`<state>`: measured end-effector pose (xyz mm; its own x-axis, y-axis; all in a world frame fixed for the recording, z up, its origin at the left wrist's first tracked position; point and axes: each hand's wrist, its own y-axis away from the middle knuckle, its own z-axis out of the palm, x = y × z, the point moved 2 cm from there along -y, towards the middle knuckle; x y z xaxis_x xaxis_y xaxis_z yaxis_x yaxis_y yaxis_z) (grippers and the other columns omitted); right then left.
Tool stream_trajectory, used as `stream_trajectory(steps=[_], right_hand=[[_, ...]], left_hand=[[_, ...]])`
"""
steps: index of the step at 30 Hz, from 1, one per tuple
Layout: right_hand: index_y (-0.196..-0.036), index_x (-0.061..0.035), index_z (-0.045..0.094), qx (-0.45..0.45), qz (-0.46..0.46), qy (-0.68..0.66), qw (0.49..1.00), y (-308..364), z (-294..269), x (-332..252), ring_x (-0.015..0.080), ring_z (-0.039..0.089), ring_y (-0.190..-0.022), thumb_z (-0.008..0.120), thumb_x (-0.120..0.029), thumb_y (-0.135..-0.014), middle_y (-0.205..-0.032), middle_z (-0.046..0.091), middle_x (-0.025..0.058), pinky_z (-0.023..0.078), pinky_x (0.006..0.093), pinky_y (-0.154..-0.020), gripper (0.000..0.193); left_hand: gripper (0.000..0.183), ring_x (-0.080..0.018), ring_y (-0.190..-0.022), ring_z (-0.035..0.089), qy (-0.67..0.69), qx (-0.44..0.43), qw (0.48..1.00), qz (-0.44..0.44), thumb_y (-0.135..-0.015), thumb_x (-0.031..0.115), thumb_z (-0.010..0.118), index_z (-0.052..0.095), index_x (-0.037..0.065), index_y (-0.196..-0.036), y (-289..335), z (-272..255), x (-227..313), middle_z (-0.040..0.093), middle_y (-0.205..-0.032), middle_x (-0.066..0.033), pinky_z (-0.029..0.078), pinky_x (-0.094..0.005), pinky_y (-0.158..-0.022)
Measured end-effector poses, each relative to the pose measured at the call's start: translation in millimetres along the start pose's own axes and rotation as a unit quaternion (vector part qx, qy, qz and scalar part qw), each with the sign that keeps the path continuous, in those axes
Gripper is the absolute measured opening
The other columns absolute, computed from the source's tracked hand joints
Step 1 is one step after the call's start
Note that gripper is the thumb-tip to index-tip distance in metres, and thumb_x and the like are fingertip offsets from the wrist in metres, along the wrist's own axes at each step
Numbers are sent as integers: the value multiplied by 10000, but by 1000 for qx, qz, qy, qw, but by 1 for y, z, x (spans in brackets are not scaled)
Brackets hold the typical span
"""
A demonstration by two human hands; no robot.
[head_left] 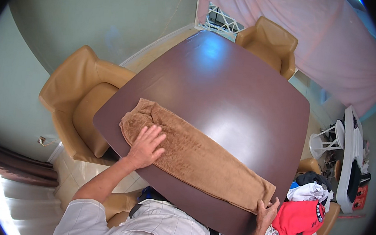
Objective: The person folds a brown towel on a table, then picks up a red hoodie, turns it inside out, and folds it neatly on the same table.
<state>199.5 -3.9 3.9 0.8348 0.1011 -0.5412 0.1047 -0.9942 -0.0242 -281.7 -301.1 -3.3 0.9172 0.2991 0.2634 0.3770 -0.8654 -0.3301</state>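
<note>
The left grip [146, 147] is wide and flat, fingers spread on the broad end of a brown garment [211, 158], seemingly to press it smooth and keep it from sliding. The right grip [268, 212] touches the corner of the narrow end, thumb and fingers bent; whether they pinch the cloth I cannot tell. With one hand at each end, the length between probably stays straight. The garment lies slantwise along the near side of the dark tabletop [241, 77], within easy reach. It looks plush and soft, perhaps trousers folded lengthwise: gathered and uneven at the left end, with darker brushed patches by the left hand, and smoother and paler toward the right. Beyond the right hand, a clothes pile [298, 216], red on top, sits on a tan chair [329, 224], likely to leave the tabletop for spreading cloth.
</note>
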Motion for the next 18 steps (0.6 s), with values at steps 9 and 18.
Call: stream_trajectory(steps=[9,18], right_hand=[[-947,83,741,-114,19,-41,992,-12,-7,-12,218,711,-750,789,-215,-802,-823,759,168,569,391,-755,335],[-873,-5,659,-86,72,-194,975,-4,-23,1,93,516,-684,720,-158,-925,-774,582,-15,437,307,-597,173]], left_hand=[[576,-432,-1504,455,17,43,998,29,-969,231,761,586,10,-1472,-28,-16,12,524,-1570,-249,331,-574,-1267],[545,-439,-1445,520,235,-2,964,127,-965,198,764,607,-2,-1447,-66,33,114,561,-1530,-250,396,-548,-1237]])
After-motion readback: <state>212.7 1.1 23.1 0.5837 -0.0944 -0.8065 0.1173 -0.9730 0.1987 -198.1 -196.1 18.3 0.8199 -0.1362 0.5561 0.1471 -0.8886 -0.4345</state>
